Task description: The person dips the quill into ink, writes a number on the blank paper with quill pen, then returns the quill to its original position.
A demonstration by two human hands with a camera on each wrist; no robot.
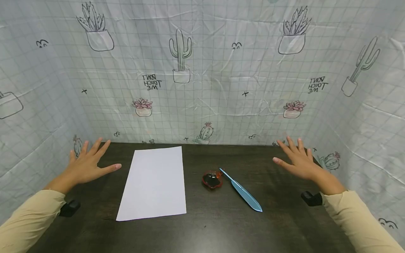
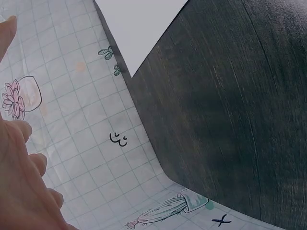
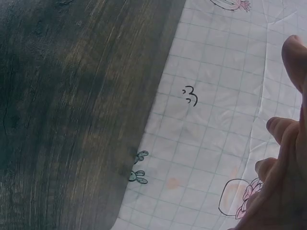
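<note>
Wide apart, these two: left hand (image 1: 88,168) out to the left of the white sheet (image 1: 155,186), right hand (image 1: 299,162) out on the opposite flank, fingers spread on both, nothing gripped by either. And in between, on the dark table (image 1: 205,236), the blue quill (image 1: 245,195)! Lies well to the left of the right hand and a little closer to the person; clearly a shorter reach from that side than from the left hand. Runs on a slant, narrow tip up and left toward the cloth wall (image 1: 218,63), broad feathered end down and right toward the person. Just beside that tip, the red ink pot (image 1: 212,180); touching or not, too close to tell. Further left, the white sheet again, long side leading away from the person, near the left hand.
</note>
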